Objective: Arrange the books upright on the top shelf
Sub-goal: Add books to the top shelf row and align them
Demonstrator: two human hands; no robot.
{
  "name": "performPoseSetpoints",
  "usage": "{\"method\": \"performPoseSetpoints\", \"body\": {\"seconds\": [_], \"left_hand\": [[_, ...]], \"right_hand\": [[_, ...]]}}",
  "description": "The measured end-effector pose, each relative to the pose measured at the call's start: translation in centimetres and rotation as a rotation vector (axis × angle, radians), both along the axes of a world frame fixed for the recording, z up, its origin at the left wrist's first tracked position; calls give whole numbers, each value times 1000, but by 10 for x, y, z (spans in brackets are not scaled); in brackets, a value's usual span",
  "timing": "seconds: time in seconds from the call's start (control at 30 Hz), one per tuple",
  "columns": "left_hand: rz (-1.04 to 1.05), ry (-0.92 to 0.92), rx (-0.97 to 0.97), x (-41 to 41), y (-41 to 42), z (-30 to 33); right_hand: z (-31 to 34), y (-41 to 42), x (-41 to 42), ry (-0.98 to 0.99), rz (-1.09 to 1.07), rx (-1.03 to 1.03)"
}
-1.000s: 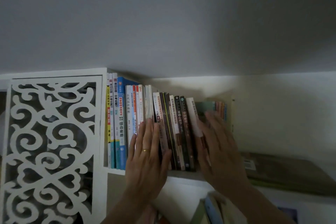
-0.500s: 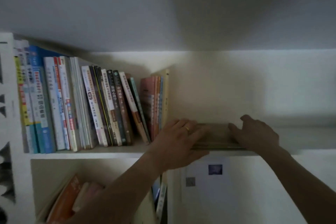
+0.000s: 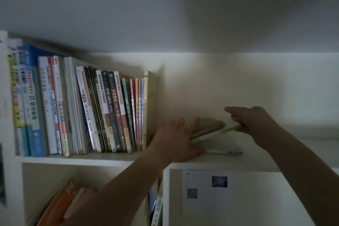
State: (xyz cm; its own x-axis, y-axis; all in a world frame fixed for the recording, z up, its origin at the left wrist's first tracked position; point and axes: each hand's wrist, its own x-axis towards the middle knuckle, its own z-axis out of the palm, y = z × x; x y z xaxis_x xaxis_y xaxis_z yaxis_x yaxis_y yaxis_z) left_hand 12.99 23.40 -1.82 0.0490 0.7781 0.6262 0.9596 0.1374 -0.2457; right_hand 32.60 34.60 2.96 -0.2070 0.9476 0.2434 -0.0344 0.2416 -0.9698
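Books (image 3: 207, 130) lying flat in a small stack sit between the two hands on the top shelf (image 3: 102, 159), to the right of the upright row (image 3: 102, 112). The left hand (image 3: 176, 139) grips the stack's near end; the right hand (image 3: 253, 121) pinches a green-edged cover (image 3: 216, 133) at the far end, forefinger extended. The lift seems under way; next, tip them upright against the row.

The leftmost upright books (image 3: 18, 97) are blurred; their spine text is unreadable.
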Motion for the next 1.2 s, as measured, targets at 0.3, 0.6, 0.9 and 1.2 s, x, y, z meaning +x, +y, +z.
{"method": "performPoseSetpoints", "body": {"seconds": [0.3, 0.6, 0.9, 1.2], "left_hand": [[133, -581, 637, -18, -17, 30], [117, -475, 627, -17, -54, -4], [13, -535, 684, -38, -65, -4], [1, -140, 788, -76, -57, -16]], "right_hand": [[-16, -60, -89, -264, -116, 352], [-51, -62, -135, -149, 726, 357], [-54, -60, -142, -289, 750, 462], [-58, -65, -143, -408, 481, 699]]}}
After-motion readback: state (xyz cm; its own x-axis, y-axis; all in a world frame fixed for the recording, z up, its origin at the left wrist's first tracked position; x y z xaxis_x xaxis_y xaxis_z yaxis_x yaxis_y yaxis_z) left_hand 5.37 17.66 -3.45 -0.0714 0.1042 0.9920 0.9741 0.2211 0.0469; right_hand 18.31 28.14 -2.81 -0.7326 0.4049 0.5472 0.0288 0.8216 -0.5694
